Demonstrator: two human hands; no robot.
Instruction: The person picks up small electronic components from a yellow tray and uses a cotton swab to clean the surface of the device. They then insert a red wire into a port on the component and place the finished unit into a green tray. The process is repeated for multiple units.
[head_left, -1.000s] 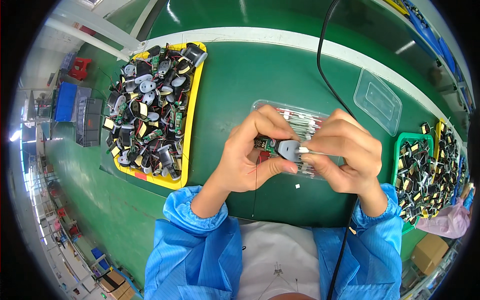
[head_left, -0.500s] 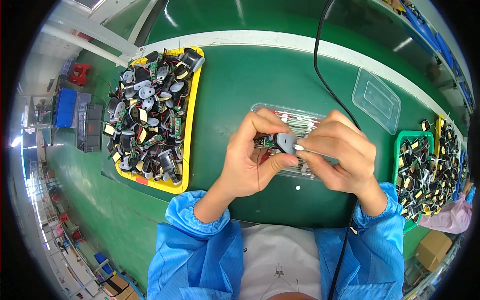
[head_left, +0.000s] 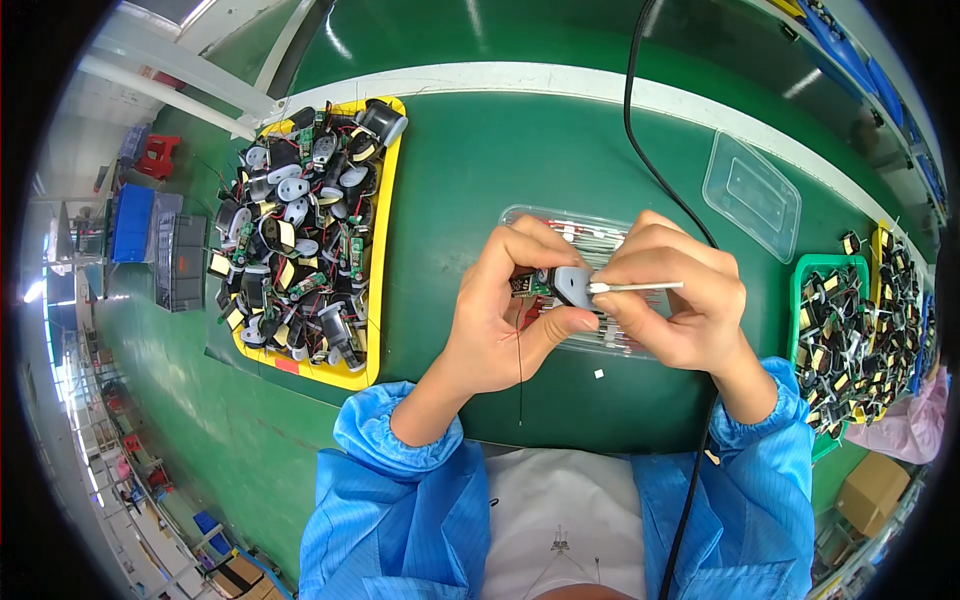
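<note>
My left hand (head_left: 495,315) is closed around a small electronic assembly (head_left: 572,286) with a grey oval cap, a dark body and a green circuit board. A thin dark wire hangs down from this hand. In my right hand (head_left: 685,295) a thin white stick (head_left: 640,287) is pinched between thumb and fingers. Its wider white end is at the right edge of the grey cap; whether it enters the cap I cannot tell. Beneath both hands lies a clear plastic box (head_left: 520,212) of similar thin sticks with some red parts, partly hidden by the fingers.
A yellow tray (head_left: 385,250) heaped with similar assemblies stands at left. On the right are a green tray (head_left: 796,300) and another yellow tray, both full. A clear lid (head_left: 752,197), a black cable (head_left: 637,125) and a small white piece (head_left: 599,374) lie on the green table.
The white stick now shows along its length, pointing right, as my right fingers have shifted around it. The wire below my left hand hangs straighter and longer in view. The assembly has barely moved.
</note>
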